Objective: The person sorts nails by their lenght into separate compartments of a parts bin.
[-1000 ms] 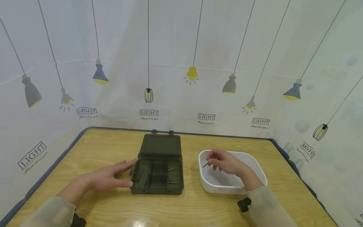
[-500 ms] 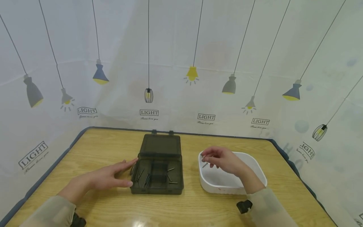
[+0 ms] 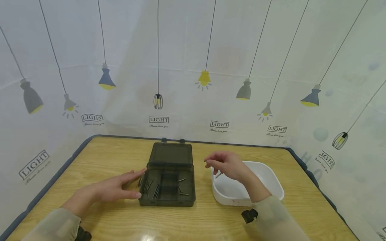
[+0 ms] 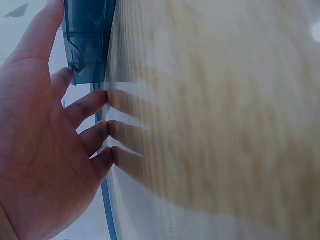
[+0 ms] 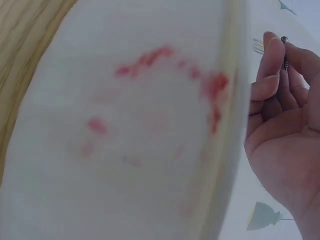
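Observation:
My right hand (image 3: 230, 167) pinches a small screw (image 5: 285, 54) between thumb and index finger, above the left rim of a white tub (image 3: 227, 198). Its head and threads show in the right wrist view. Another thin metal piece (image 3: 218, 175) lies inside the tub beneath that hand. My left hand (image 3: 116, 188) is spread at the left side of a dark see-through compartment box (image 3: 169, 203), thumb and index finger at its edge. Other fingertips touch the table in the left wrist view. Several screws (image 3: 156, 192) lie in the box's left compartment and several at the right.
The box's hinged lid (image 3: 171, 153) lies folded back behind it. Both containers stand on a wooden table (image 3: 199, 221), with a gap of tabletop between them. A white curtain (image 3: 187, 40) printed with lamps borders the table at the back and sides.
My right hand has risen from inside the tub and moved left to its rim, carrying the screw. The left hand and the box have stayed in place.

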`<state>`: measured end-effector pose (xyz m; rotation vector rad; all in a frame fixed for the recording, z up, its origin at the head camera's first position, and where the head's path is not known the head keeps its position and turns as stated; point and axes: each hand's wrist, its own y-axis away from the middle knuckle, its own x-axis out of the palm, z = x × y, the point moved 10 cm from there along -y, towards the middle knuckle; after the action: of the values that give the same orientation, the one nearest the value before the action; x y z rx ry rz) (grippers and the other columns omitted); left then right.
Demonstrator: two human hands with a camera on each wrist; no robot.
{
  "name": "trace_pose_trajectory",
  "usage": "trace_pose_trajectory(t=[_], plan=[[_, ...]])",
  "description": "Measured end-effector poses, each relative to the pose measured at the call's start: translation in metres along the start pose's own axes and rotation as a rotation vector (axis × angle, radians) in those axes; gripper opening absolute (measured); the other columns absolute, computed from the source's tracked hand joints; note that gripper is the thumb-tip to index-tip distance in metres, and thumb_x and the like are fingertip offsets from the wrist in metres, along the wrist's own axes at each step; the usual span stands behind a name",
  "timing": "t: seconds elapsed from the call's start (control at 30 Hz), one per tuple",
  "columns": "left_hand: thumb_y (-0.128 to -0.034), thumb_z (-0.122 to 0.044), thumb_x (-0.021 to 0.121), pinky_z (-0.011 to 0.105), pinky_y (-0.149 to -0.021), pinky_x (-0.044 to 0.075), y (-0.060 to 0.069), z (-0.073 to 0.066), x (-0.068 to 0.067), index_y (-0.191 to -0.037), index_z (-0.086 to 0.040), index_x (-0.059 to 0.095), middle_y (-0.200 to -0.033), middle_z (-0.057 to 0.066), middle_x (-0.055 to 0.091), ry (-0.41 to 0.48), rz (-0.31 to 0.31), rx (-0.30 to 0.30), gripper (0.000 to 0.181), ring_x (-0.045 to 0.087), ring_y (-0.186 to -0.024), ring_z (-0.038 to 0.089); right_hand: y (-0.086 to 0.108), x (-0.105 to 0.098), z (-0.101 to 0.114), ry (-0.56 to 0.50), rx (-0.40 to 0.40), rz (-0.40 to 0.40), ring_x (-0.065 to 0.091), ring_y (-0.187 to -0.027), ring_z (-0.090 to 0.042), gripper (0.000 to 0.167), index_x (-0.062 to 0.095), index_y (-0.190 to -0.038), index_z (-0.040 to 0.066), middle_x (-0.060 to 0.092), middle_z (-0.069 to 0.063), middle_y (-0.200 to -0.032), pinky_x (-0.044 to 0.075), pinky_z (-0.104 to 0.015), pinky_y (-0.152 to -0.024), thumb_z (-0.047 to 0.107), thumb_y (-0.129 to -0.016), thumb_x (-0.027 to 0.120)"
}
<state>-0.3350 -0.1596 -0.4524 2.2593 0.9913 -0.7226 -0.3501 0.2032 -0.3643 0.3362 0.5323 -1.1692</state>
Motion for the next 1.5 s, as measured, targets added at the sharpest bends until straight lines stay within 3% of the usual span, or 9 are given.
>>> trace_pose_trajectory(t=[0.23,0.47,0.9,1.27,1.4,1.5], plan=[[-0.1032,-0.054,0.074,0.084,-0.127,0.012,-0.001,0.0,-0.001,-0.176,-0.041,0.02,-0.185,0.018,0.013,0.006,0.006,0.004,0.092,0.004,-0.169,0.053,-0.008,0.017,0.013,0.028,-0.053,-0.005,0.068,-0.086,-0.03,0.017,0.08,-0.116,0.012,0.075,-0.005,-0.102,0.055,-0.03,-0.067,0.025,-0.108,0.072],[-0.1035,-0.054,0.073,0.084,-0.128,0.012,-0.002,0.0,-0.001,-0.177,-0.038,0.02,-0.184,0.018,0.015,-0.011,0.002,0.029,0.092,0.005,-0.169,0.054,-0.016,0.04,0.02,0.045,-0.077,0.05,0.064,-0.084,-0.016,0.018,0.082,-0.117,0.011,0.076,-0.004,-0.11,0.056,-0.031,-0.071,0.024,-0.107,0.074],[-0.1035,-0.054,0.073,0.084,-0.127,0.012,-0.002,-0.002,-0.002,-0.177,-0.036,0.021,-0.184,0.02,0.016,-0.019,-0.005,0.03,0.092,0.006,-0.168,0.055,-0.021,0.064,0.025,0.029,-0.075,0.136,0.066,-0.08,-0.017,0.018,0.081,-0.118,0.01,0.075,0.001,-0.099,0.054,-0.03,-0.069,0.022,-0.106,0.074],[-0.1031,-0.055,0.073,0.084,-0.127,0.012,-0.001,-0.003,-0.002,-0.177,-0.037,0.021,-0.183,0.022,0.015,-0.026,-0.014,0.025,0.092,0.007,-0.168,0.055,-0.018,0.056,0.017,0.025,-0.048,0.132,0.066,-0.08,-0.018,0.015,0.08,-0.117,0.016,0.077,-0.011,-0.107,0.058,-0.038,-0.073,0.025,-0.107,0.074],[-0.1035,-0.054,0.073,0.084,-0.127,0.013,-0.001,-0.002,-0.001,-0.177,-0.038,0.021,-0.184,0.02,0.016,-0.02,-0.008,0.022,0.092,0.007,-0.168,0.055,-0.014,0.047,0.015,0.028,-0.034,0.116,0.067,-0.082,-0.018,0.017,0.08,-0.118,0.016,0.077,-0.009,-0.109,0.062,-0.048,-0.081,0.027,-0.108,0.073],[-0.1036,-0.054,0.073,0.084,-0.127,0.013,-0.001,-0.002,-0.001,-0.177,-0.039,0.021,-0.184,0.019,0.016,-0.018,-0.008,0.018,0.091,0.007,-0.169,0.055,-0.01,0.039,0.013,0.033,-0.024,0.099,0.067,-0.083,-0.017,0.017,0.08,-0.118,0.016,0.076,-0.003,-0.106,0.063,-0.048,-0.084,0.028,-0.107,0.073]])
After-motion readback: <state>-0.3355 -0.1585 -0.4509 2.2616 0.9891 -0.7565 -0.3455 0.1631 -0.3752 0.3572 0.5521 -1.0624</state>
